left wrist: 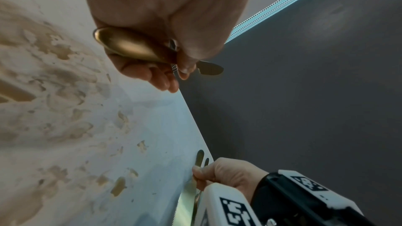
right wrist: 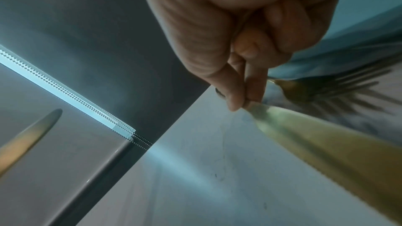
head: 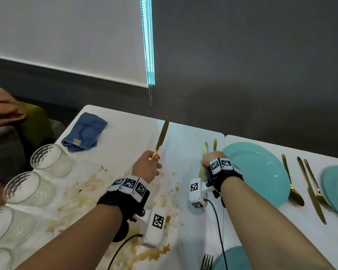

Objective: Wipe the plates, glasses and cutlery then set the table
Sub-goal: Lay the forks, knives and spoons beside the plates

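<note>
Stained white table held two laid settings; left hand gripped a gold knife; right hand pinched another knife; glasses remained unplaced.

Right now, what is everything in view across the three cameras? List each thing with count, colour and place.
Table: one, white, smeared with brown stains in front of the left arm.
Cloth: one, blue, crumpled at the table's far left.
Glasses: at least three, clear and ribbed, along the left edge.
Plates: three showing, teal, on the right and at the near edge.
Knife: one, gold, raised blade-up in the left hand.
Cutlery: gold, left of the middle plate; spoon, knife and fork lie right of it; dark fork at the near edge.
Blind: one, white, with bead chain.
Left hand: grips the knife handle.
Right hand: pinches the cutlery.
</note>
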The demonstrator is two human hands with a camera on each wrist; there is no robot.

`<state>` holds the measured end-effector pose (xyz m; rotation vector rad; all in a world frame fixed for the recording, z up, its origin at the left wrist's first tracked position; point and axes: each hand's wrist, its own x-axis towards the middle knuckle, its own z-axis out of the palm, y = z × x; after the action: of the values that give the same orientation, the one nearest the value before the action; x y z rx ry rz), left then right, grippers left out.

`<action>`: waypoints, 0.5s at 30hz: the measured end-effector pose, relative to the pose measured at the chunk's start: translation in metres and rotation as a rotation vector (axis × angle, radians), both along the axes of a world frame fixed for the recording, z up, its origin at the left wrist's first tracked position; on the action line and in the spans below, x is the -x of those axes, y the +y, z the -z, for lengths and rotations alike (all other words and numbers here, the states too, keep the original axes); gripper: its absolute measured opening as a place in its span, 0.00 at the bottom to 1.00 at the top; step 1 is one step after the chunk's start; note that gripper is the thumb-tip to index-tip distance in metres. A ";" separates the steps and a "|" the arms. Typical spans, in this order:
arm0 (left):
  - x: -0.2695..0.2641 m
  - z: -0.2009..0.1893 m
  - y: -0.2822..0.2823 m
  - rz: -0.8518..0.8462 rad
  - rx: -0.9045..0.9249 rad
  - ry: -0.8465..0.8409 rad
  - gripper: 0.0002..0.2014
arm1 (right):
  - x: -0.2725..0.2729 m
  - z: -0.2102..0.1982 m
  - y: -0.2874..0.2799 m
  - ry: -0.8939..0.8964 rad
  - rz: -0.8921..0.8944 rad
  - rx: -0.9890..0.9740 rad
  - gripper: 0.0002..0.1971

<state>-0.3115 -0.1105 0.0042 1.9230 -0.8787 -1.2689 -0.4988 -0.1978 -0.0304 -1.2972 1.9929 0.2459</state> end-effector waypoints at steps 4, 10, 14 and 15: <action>0.004 0.002 -0.009 0.000 0.000 0.000 0.07 | 0.006 0.010 0.000 -0.206 0.238 0.120 0.20; 0.011 0.010 -0.014 0.018 -0.018 0.023 0.08 | -0.002 0.014 -0.009 -0.032 0.256 0.221 0.15; 0.016 0.011 -0.017 0.035 -0.019 0.017 0.08 | 0.003 0.014 -0.010 -0.028 0.299 0.264 0.11; 0.017 0.011 -0.018 0.036 -0.017 0.018 0.07 | 0.004 0.016 -0.010 -0.028 0.306 0.278 0.11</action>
<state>-0.3281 -0.1287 -0.0072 1.9143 -0.8997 -1.3160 -0.5030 -0.2074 -0.0462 -1.1289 2.2237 -0.2005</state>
